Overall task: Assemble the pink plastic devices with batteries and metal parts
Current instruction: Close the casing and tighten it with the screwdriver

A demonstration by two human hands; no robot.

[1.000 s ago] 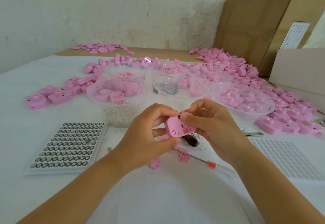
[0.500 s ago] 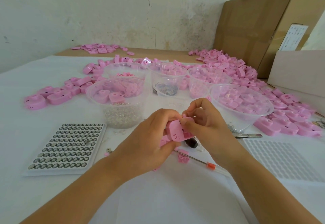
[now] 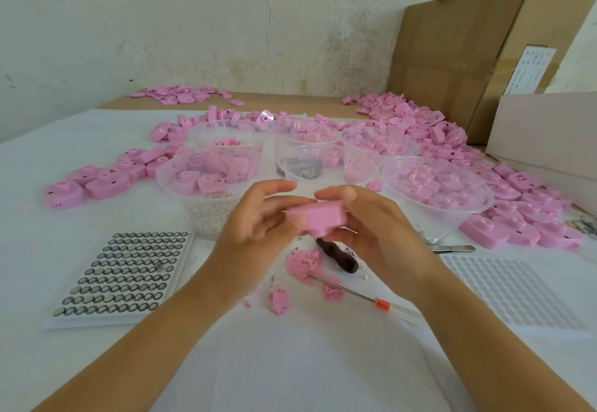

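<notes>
**A:** Item one: bench (image 3: 290,363), white cover, carrying heaps of pink shells and clear bowls (image 3: 465,217) of parts.
**B:** Next?
**A:** Battery tray (image 3: 122,276), left side, button cells in rows.
**B:** Hands?
**A:** Left hand (image 3: 255,237) and right hand (image 3: 381,233) each pinch an end of one pink device (image 3: 318,219), held above the bench in front of the bowls.
**B:** Handling note?
**A:** Likely closing the shell. Squeeze evenly, edges aligned. Screwdriver (image 3: 382,305) lies untouched nearby.

The pink device (image 3: 318,219) is turning over between the left hand (image 3: 255,233) and right hand (image 3: 381,233), hiding its slotted face; fingers seem to be uncurling, though blurred.
</notes>
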